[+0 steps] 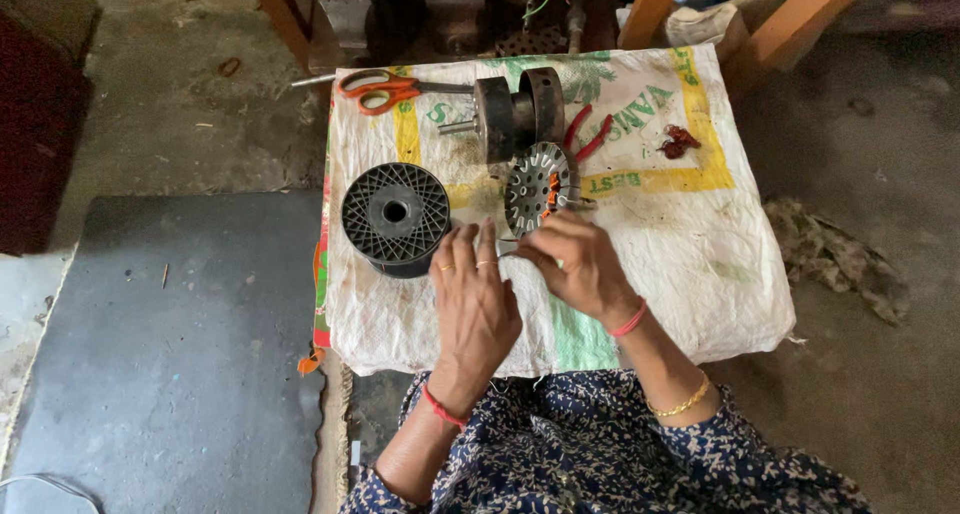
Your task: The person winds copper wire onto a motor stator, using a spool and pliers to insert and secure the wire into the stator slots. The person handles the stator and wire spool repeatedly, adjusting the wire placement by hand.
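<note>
A round metal stator (pixel 536 187) with slots and orange insulation lies tilted on a white woven sack (pixel 700 264) that covers a low table. My right hand (pixel 578 264) sits just below the stator, fingers pinched on what looks like a thin wire near its rim. Flat on the sack beside it rests my left hand (pixel 474 299), fingers together and reaching toward the same spot. A black plastic spool (pixel 396 217) stands to the left of my left hand.
Orange-handled scissors (pixel 380 90) and a dark motor rotor with a shaft (pixel 515 116) lie at the sack's far edge. Red-handled pliers (pixel 588 134) lie partly behind the stator. Small red scraps (pixel 678 142) lie to the right. Wooden legs (pixel 650 9) stand beyond the table.
</note>
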